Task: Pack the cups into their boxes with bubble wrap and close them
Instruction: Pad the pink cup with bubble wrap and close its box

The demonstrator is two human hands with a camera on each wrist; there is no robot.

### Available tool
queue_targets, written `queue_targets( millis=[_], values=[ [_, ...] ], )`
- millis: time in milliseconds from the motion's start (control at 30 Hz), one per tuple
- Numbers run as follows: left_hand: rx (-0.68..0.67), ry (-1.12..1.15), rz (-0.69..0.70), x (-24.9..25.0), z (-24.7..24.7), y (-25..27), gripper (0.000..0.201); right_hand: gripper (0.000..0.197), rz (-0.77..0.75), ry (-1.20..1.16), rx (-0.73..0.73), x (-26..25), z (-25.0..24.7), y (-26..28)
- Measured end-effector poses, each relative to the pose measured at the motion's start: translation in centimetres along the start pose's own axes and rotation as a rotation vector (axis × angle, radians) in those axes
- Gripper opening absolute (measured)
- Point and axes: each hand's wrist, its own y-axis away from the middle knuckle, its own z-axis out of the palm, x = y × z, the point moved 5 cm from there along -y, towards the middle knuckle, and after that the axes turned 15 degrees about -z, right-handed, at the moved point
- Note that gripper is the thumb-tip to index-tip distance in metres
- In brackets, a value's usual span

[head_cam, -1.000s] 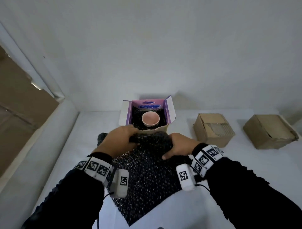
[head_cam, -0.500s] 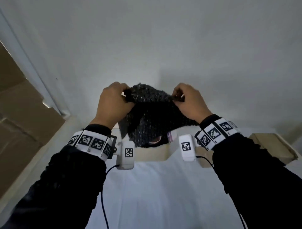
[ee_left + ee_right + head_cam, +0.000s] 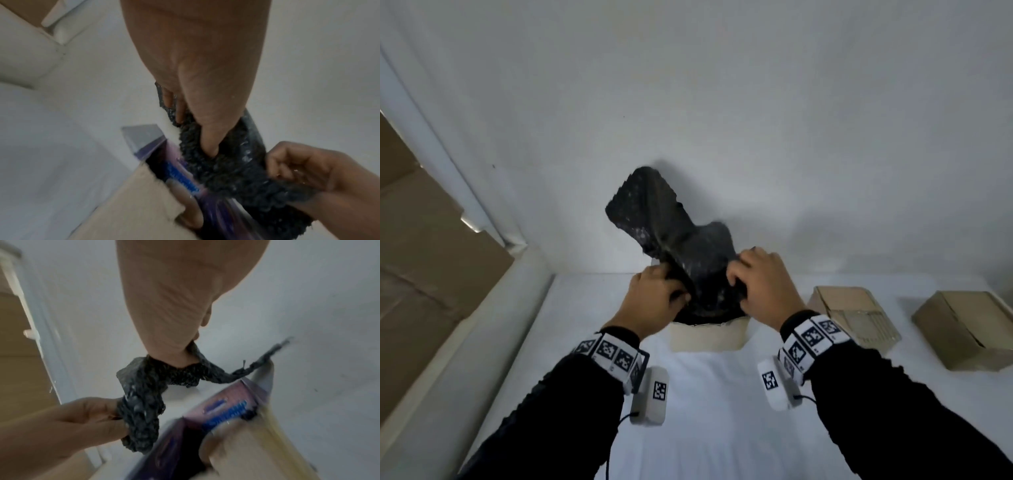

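Observation:
A black bubble wrap sheet (image 3: 671, 233) is bunched over the open purple-lined box (image 3: 707, 337) at the back middle of the table, with one end sticking up against the wall. My left hand (image 3: 674, 291) grips the wrap's left side, its thumb dug into the folds (image 3: 209, 146). At the right side my right hand (image 3: 739, 277) pinches the wrap (image 3: 176, 368). Both hands are at the box's mouth. The box's purple inner wall with blue print (image 3: 180, 177) shows beside the wrap. The cup is hidden under the wrap.
Two brown cardboard boxes (image 3: 856, 318) (image 3: 969, 332) stand on the white table to the right. A white wall rises just behind the open box. Large cardboard panels (image 3: 421, 257) lean at the left beyond the table's raised edge.
The wrap lay on the table before the box, was lifted high in front of the wall, and now both hands have come down with it onto the box, covering the pink cup.

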Motion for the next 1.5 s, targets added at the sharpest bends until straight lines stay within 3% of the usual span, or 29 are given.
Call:
queue_targets(
  millis=[67, 200, 300, 400, 500, 567, 667, 733, 800, 867, 900, 933, 1033, 1100, 1200, 1267, 1400, 1500],
  values=[
    [-0.105, -0.167, -0.077, -0.6, 2.3, 0.4, 0.033, 0.027, -0.037, 0.047, -0.200, -0.8, 2.9, 0.6],
    [-0.058, -0.302, -0.015, -0.8, 4.3, 1.2, 0.032, 0.016, -0.109, 0.052, -0.453, -1.5, 5.9, 1.3],
    [-0.079, -0.313, 0.101, -0.6, 5.3, 1.2, 0.053, 0.041, -0.058, -0.070, -0.525, -1.4, 6.6, 1.4],
    [-0.150, -0.344, 0.131, 0.0, 5.6, 1.2, 0.074, 0.059, -0.006, -0.065, -0.564, -1.4, 6.9, 1.0],
    [-0.209, -0.410, 0.109, 0.3, 5.8, 0.8, 0.073, 0.065, 0.035, -0.070, -0.683, -1.6, 7.7, 0.5],
    [-0.256, -0.478, 0.072, 0.4, 6.0, 0.4, 0.058, 0.061, 0.039, -0.112, -0.803, -1.7, 8.1, 0.1],
    [-0.299, -0.584, 0.085, 0.5, 6.3, -0.1, 0.050, 0.037, 0.173, -0.336, -0.932, -0.7, 8.0, -0.6],
    [-0.302, -0.634, 0.101, 0.6, 6.1, -0.3, 0.044, 0.030, 0.237, -0.516, -0.821, 0.6, 6.8, -1.6],
    [-0.223, -0.585, 0.063, 0.6, 5.2, -0.7, 0.037, 0.018, 0.386, -0.676, -0.546, 2.4, 5.3, -2.5],
    [-0.081, -0.520, 0.031, 0.7, 4.0, -1.0, 0.041, 0.013, 0.469, -0.549, -0.252, 4.5, 4.6, -3.8],
    [-0.034, -0.501, 0.030, 0.8, 3.7, -1.3, 0.047, 0.016, 0.493, -0.476, -0.202, 5.0, 4.9, -4.3],
    [-0.004, -0.470, 0.038, 0.7, 3.6, -1.5, 0.054, 0.023, 0.516, -0.441, -0.231, 5.2, 6.0, -4.7],
    [-0.097, -0.427, 0.019, -0.1, 4.6, -1.9, 0.063, 0.050, 0.597, -0.561, -0.383, 4.6, 9.9, -5.1],
    [-0.160, -0.451, 0.030, -0.8, 5.5, -1.9, 0.062, 0.060, 0.641, -0.653, -0.295, 4.4, 11.1, -5.0],
    [-0.239, -0.450, 0.019, -1.9, 6.4, -1.7, 0.072, 0.047, 0.578, -0.547, -0.093, 4.6, 10.5, -4.5],
    [-0.244, -0.476, 0.035, -2.0, 6.4, -1.7, 0.081, 0.033, 0.474, -0.346, -0.057, 4.7, 8.7, -4.4],
    [-0.194, -0.455, 0.072, -1.3, 6.3, -2.3, 0.057, 0.014, 0.374, 0.001, -0.257, 5.3, 6.0, -4.0],
    [-0.026, -0.363, 0.122, -0.3, 5.1, -2.9, 0.043, 0.015, 0.379, 0.078, -0.408, 5.6, 5.7, -3.3]
  ],
)
